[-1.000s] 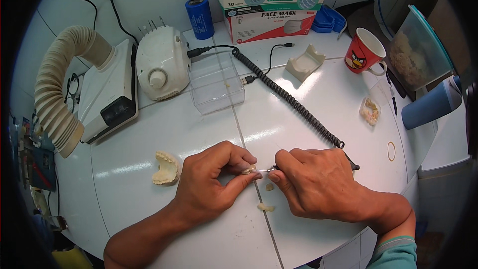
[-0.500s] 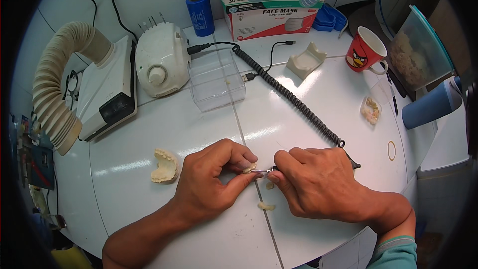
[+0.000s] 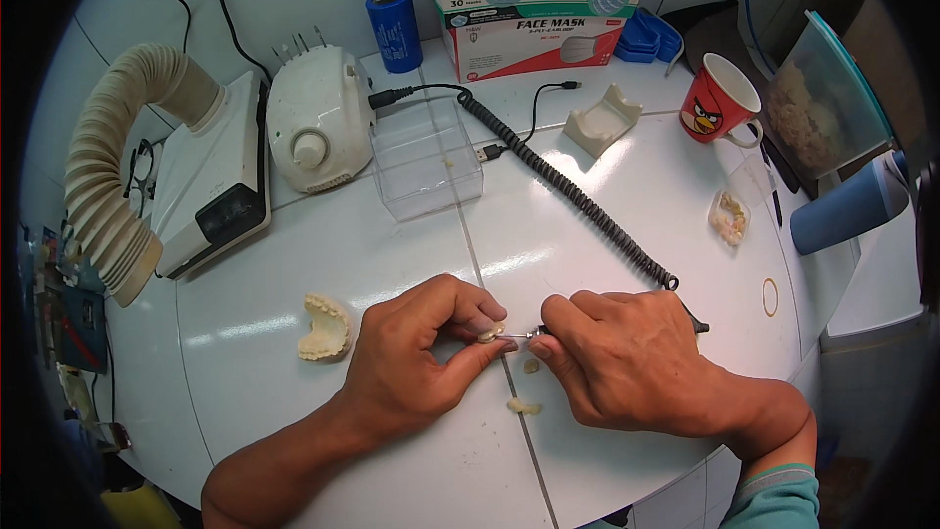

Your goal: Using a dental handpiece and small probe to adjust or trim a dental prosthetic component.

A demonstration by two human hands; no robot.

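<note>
Between the thumb and fingertips of my left hand (image 3: 411,345) is a small cream tooth-like piece (image 3: 490,334), partly covered by the fingers. My right hand (image 3: 627,362) is wrapped around a rotary handpiece (image 3: 701,327). The handpiece's thin metal bur (image 3: 515,336) reaches left to the cream piece and seems to touch it. Most of the handpiece's body is hidden by the hand. Below the bur lie a small cream bit (image 3: 532,365) and a curved cream fragment (image 3: 525,406). Left of my left hand rests a cream dental cast (image 3: 327,328) with a row of teeth.
A coiled black cord (image 3: 578,196) runs from the white control unit (image 3: 315,122) toward the handpiece. Behind stand a clear plastic box (image 3: 428,171), a cream stand (image 3: 601,121), a red mug (image 3: 720,103) and mask boxes (image 3: 534,44). A ribbed hose (image 3: 108,167) arches at left; a blue tumbler (image 3: 847,206) is at right.
The bur has shifted very slightly at the cream piece. Both hands keep nearly the same place and grip.
</note>
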